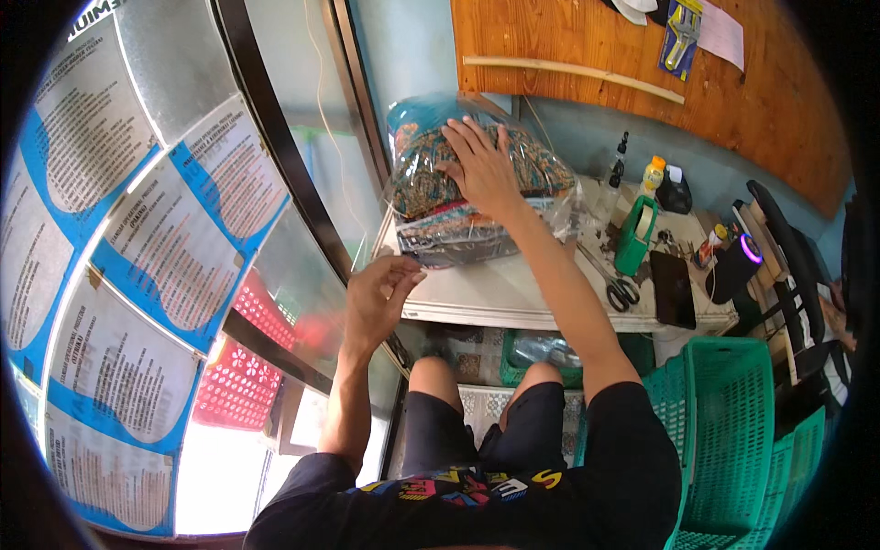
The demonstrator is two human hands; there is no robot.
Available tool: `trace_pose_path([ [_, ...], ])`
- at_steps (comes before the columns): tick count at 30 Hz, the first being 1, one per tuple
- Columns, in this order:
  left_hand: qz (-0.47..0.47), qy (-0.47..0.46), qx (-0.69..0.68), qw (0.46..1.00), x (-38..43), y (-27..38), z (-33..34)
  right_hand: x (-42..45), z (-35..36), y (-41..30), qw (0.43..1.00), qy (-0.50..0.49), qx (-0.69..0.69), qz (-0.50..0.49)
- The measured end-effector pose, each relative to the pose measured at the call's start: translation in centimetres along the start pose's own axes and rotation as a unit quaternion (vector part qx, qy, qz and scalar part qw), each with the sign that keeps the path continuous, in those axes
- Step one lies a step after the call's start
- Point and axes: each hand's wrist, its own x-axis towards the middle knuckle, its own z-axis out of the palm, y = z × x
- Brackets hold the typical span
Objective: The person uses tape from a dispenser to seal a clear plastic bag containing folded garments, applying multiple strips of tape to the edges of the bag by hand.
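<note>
A clear plastic bag (474,179) packed with folded patterned cloth, teal and brown on top, lies on the white table (474,292) before me. My right hand (485,165) rests flat on top of the bag, fingers spread, holding nothing. Close to the bag's front left corner is my left hand (381,299), raised at the table's edge. Its thumb and fingers are bent towards each other. Whether something thin is between them cannot be made out.
Right of the bag are black-handled scissors (622,294), a green tape dispenser (636,234), a phone (674,289), a bottle with a yellow cap (652,177) and a dark speaker (734,269). Green plastic baskets (729,426) stand at my right. Glass panels with printed sheets (185,247) rise at my left.
</note>
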Motion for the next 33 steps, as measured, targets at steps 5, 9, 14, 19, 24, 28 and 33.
trace_pose_path([
  [5,-0.020,-0.037,0.055,0.998,0.6,0.2,0.9,-1.7,-4.6,0.2,0.983,-0.017,0.177,0.036],
  [9,0.025,-0.040,0.074,0.996,2.4,0.7,2.2,-5.2,-9.5,0.2,0.905,0.125,0.370,0.169],
  [14,0.073,-0.087,0.047,0.992,6.5,1.5,5.6,-10.8,-12.6,1.5,0.817,0.168,0.438,0.337],
  [19,0.075,-0.199,0.080,0.974,8.8,0.3,11.2,-13.9,-14.6,2.0,0.796,0.188,0.422,0.390],
  [24,0.170,-0.065,0.176,0.968,11.8,-5.4,14.1,-16.4,-15.6,3.1,0.805,0.170,0.384,0.420],
  [28,0.100,-0.081,0.179,0.975,11.4,-5.5,14.3,-21.1,-15.2,4.7,0.862,0.090,0.246,0.435],
  [33,0.099,-0.076,0.172,0.977,10.3,-4.1,14.4,-25.4,-9.9,5.9,0.887,-0.189,0.006,0.422],
])
